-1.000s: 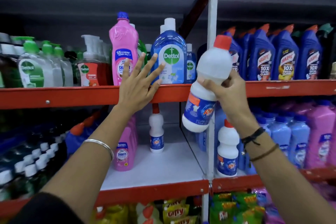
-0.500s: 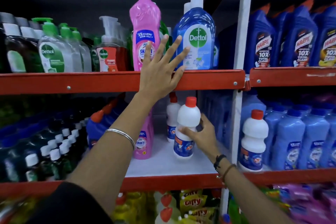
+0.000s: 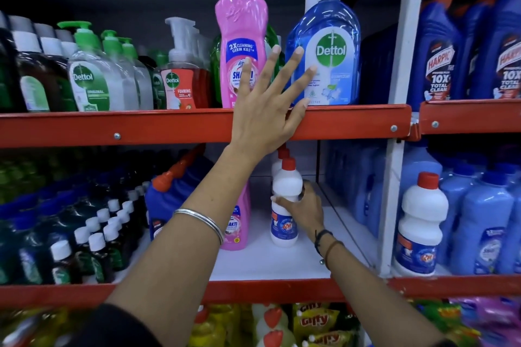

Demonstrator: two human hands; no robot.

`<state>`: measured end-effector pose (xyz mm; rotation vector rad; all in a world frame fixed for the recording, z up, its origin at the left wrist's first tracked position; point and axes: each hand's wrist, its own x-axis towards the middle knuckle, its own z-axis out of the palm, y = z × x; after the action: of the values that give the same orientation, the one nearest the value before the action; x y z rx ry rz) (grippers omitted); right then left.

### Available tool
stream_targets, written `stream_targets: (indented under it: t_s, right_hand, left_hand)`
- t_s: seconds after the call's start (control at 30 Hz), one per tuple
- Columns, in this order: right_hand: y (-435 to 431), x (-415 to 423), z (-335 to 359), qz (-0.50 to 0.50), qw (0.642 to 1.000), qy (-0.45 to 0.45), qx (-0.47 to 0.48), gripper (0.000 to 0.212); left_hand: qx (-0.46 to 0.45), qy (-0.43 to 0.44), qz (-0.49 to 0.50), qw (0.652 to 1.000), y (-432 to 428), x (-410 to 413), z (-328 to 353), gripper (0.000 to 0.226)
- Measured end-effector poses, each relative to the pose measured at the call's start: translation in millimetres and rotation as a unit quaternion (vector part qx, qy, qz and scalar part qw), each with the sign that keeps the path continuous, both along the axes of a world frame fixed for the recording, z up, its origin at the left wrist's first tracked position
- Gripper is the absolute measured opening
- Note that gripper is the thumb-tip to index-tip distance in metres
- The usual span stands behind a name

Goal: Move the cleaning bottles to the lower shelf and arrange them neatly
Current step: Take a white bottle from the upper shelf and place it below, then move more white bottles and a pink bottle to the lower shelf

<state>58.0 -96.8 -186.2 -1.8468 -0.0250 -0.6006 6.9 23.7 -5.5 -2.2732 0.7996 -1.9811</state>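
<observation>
My right hand (image 3: 303, 210) grips a white bottle with a red cap (image 3: 285, 203), which stands on the white lower shelf (image 3: 265, 265). A second white bottle's red cap (image 3: 282, 153) shows just behind it. My left hand (image 3: 267, 104) is spread flat, fingers apart, against the red edge of the upper shelf (image 3: 169, 127). It lies in front of a tall pink bottle (image 3: 242, 28) and a blue Dettol bottle (image 3: 331, 51), holding neither. Another pink bottle (image 3: 239, 222) stands on the lower shelf, partly hidden by my left forearm.
A white upright post (image 3: 400, 110) divides the bays. In the right bay stand another white bottle (image 3: 420, 225), pale blue bottles (image 3: 485, 222) and dark blue Harpic bottles (image 3: 439, 65). Dettol pump bottles (image 3: 93, 76) fill the upper left. Small dark bottles (image 3: 93, 245) crowd the lower left.
My right hand brought the white bottle down from the upper shelf level onto the lower shelf, then slid it back toward the other white bottle. My left hand stayed on the shelf edge.
</observation>
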Motion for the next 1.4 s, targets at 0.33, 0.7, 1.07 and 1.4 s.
stream_targets:
  t_s: [0.33, 0.7, 1.07, 1.4]
  right_hand:
    - [7, 2, -11, -0.023, 0.997, 0.012, -0.066, 0.069]
    - [-73, -83, 0, -0.104, 0.965, -0.238, 0.039, 0.060]
    - [-189, -112, -24, -0.193, 0.975, -0.101, 0.034, 0.076]
    - [-198, -118, -14, -0.190, 0.980, -0.003, -0.061, 0.064]
  left_hand:
    - [0.002, 0.005, 0.001, 1.000, 0, -1, 0, 0.048]
    - [0.002, 0.025, 0.012, 1.000, -2, -4, -1, 0.048]
    - [0.001, 0.041, 0.019, 0.999, -1, -7, -1, 0.049]
    - [0.000, 0.041, 0.014, 0.999, -1, -8, -1, 0.050]
